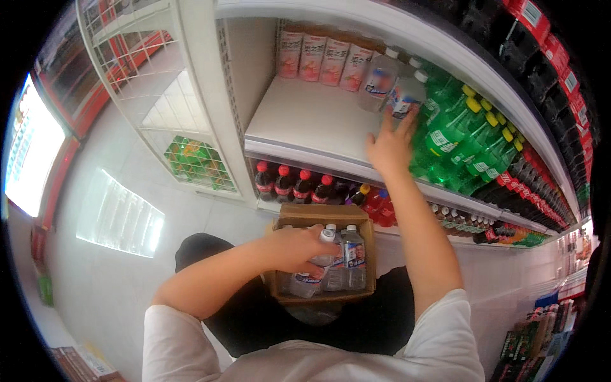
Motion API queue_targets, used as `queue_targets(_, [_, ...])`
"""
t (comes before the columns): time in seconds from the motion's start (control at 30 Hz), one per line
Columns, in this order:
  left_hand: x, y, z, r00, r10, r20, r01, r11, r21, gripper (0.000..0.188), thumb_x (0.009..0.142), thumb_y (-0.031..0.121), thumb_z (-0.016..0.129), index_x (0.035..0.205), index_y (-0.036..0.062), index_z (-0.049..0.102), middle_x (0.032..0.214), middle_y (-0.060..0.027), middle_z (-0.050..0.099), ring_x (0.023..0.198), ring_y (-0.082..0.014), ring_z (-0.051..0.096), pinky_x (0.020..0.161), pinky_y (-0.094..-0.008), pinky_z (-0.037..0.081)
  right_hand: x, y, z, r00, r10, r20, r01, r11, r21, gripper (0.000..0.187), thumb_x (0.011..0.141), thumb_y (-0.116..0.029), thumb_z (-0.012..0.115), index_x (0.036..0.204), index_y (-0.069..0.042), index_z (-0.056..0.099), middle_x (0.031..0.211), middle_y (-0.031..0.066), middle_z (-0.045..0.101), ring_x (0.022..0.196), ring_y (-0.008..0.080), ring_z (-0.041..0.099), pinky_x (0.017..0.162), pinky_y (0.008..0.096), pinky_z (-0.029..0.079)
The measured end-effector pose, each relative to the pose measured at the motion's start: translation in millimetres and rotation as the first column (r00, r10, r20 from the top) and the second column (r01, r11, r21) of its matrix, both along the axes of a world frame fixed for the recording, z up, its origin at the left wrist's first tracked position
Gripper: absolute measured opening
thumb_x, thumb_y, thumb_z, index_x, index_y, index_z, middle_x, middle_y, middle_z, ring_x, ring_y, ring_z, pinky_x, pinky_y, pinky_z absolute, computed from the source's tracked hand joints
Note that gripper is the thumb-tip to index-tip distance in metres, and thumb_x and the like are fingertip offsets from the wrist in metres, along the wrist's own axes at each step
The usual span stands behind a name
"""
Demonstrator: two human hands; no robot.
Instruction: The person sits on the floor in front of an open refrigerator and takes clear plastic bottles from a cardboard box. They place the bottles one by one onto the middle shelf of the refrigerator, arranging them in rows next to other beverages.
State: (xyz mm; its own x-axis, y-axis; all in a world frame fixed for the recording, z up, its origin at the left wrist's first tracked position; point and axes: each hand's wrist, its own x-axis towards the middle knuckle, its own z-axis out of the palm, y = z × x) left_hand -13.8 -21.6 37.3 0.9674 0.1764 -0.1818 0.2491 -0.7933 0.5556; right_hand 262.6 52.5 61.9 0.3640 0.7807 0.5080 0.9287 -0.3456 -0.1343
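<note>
My left hand is wrapped round a clear plastic bottle with a white cap, tilted above other clear bottles in an open cardboard box between my knees. Two more upright clear bottles show at the box's right side. On the white shelf, my right hand has its fingers spread, their tips against the lower part of a clear bottle with a blue-and-white label. Another clear bottle stands just left of it, and a further cap shows behind.
Pink-and-white drink cartons line the back left of the shelf. Green bottles with yellow caps crowd its right. Dark bottles with red caps fill the level below. A white wire rack stands at the left.
</note>
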Motion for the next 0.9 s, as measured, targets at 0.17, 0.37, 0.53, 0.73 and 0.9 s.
queue_targets(0.17, [7.3, -3.6, 1.8, 0.999, -0.03, -0.011, 0.03, 0.999, 0.043, 0.07, 0.086, 0.04, 0.076, 0.149, 0.0401, 0.045, 0.13, -0.0288, 0.049, 0.097, -0.0495, 0.066, 0.086, -0.0529, 0.056, 6.4, -0.6, -7.9, 0.994, 0.081, -0.074, -0.077, 0.995, 0.058, 0.076, 0.089, -0.033, 0.068, 0.155, -0.008, 0.039, 0.163, 0.0364, 0.002, 0.145, 0.057, 0.024, 0.115, 0.0564, 0.036])
queue_targets(0.37, [10.4, -3.9, 1.2, 0.999, -0.046, 0.026, 0.046, 0.999, -0.007, 0.066, 0.087, 0.037, 0.076, 0.147, 0.0354, 0.049, 0.13, -0.0297, 0.048, 0.096, -0.0487, 0.065, 0.087, -0.0516, 0.055, 1.3, -41.8, -12.1, 0.915, 0.404, -0.006, -0.404, 0.914, 0.049, 0.058, 0.091, -0.026, 0.065, 0.139, 0.004, 0.052, 0.156, 0.0327, 0.032, 0.14, 0.0537, 0.036, 0.116, 0.0553, 0.034])
queue_targets(0.53, [11.1, -5.1, 3.3, 0.995, -0.068, 0.074, 0.073, 0.994, -0.076, 0.059, 0.087, 0.032, 0.077, 0.142, 0.0292, 0.055, 0.131, -0.0295, 0.047, 0.1, -0.0487, 0.065, 0.09, -0.0508, 0.054, -18.7, -129.8, -20.9, 0.734, 0.663, -0.144, -0.654, 0.748, 0.109, 0.032, 0.086, -0.014, 0.068, 0.115, 0.0, 0.067, 0.139, 0.0216, 0.055, 0.131, 0.043, 0.05, 0.111, 0.0509, 0.04])
queue_targets(0.73, [15.1, -5.4, -10.2, 0.98, -0.018, 0.198, 0.048, 0.989, -0.143, 0.061, 0.081, 0.021, 0.083, 0.137, 0.0246, 0.059, 0.135, -0.0251, 0.047, 0.107, -0.0471, 0.062, 0.093, -0.0471, 0.053, -13.7, -154.7, -37.5, 0.597, 0.554, -0.58, -0.678, 0.735, 0.006, 0.026, 0.088, -0.013, 0.068, 0.112, -0.001, 0.068, 0.124, 0.0172, 0.065, 0.111, 0.0381, 0.064, 0.094, 0.0434, 0.053])
queue_targets(0.9, [21.4, -0.9, 26.2, 0.937, 0.015, 0.35, 0.052, 0.982, -0.182, 0.061, 0.07, 0.006, 0.087, 0.127, 0.0168, 0.068, 0.124, -0.017, 0.057, 0.115, -0.0392, 0.057, 0.096, -0.0482, 0.049, -3.0, -157.9, -27.3, 0.756, 0.413, -0.509, -0.622, 0.696, -0.358, 0.031, 0.091, -0.023, 0.067, 0.116, -0.004, 0.066, 0.115, 0.0144, 0.067, 0.104, 0.0377, 0.066, 0.085, 0.0462, 0.055])
